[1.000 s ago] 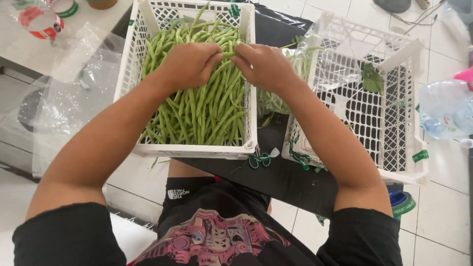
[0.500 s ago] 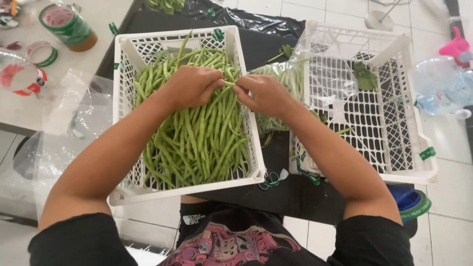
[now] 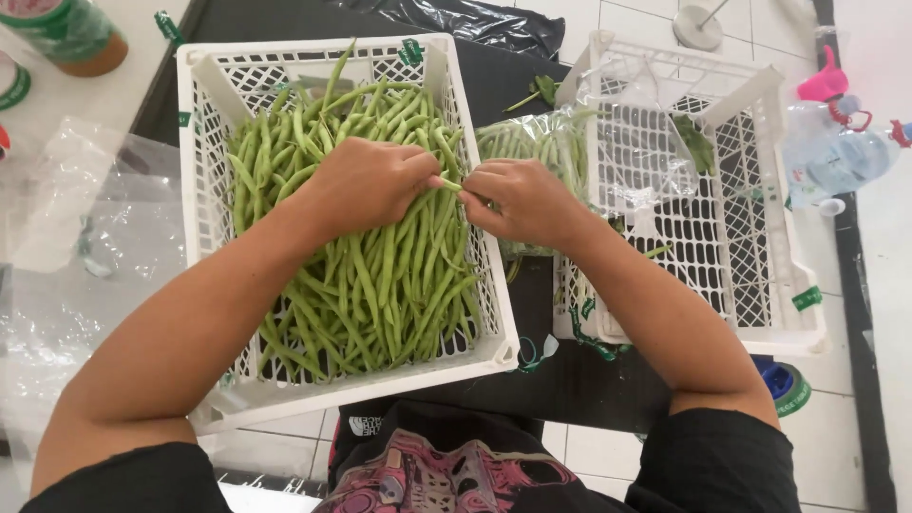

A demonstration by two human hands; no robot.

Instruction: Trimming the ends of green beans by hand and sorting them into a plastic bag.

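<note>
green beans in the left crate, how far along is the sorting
Done: a small bunch of beans in a clear bag lies at the right crate, which is otherwise nearly bare. In hand: the left hand and right hand meet over the left crate, pinching one green bean between them. Left: that crate is full of loose green beans, so most remains.

1. A produce-packing spot, likely a shop's back area: white slatted plastic crate heaped with loose green beans.
2. Second white plastic crate (nearly bare), crumpled clear plastic bags, white tiled floor.
</note>
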